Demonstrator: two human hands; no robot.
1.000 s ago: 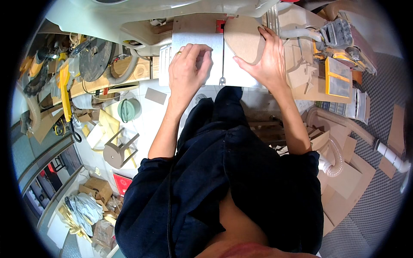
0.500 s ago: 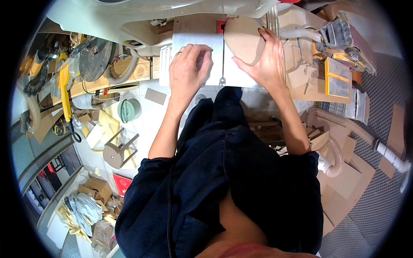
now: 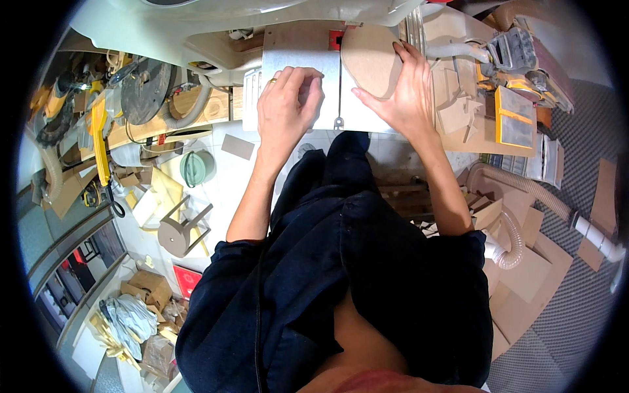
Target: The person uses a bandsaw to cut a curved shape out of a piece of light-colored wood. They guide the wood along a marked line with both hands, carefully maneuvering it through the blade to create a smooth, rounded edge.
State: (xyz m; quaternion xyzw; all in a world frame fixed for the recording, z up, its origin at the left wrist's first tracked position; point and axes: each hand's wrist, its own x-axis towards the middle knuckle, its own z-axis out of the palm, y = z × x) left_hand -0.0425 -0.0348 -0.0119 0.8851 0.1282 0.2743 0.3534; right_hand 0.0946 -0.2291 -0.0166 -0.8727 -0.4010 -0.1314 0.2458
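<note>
A tan fibreboard piece with a rounded outline [image 3: 372, 62] lies flat on a metal machine table [image 3: 301, 56], to the right of its narrow slot. My right hand [image 3: 409, 95] spans the board's right side, fingertips at its far right edge and thumb stretched toward its near edge. Left of the slot, my left hand [image 3: 288, 101] rests on the metal with its fingers loosely curled; no object shows in it. A red insert [image 3: 336, 40] sits beside the board's far left edge. The pale machine housing [image 3: 229, 29] overhangs the table's far side and hides what lies beneath it.
Fibreboard offcuts [image 3: 458, 114] lie to the right of the table, near a belt sander [image 3: 514, 56] and a yellow-framed panel [image 3: 514, 118]. A ribbed hose [image 3: 524, 187] runs lower right. On the left floor stand a round stool [image 3: 175, 237] and a green-lidded bin [image 3: 194, 168].
The rounded board and my right thumb have shifted very slightly left. My left hand stays in the same spot.
</note>
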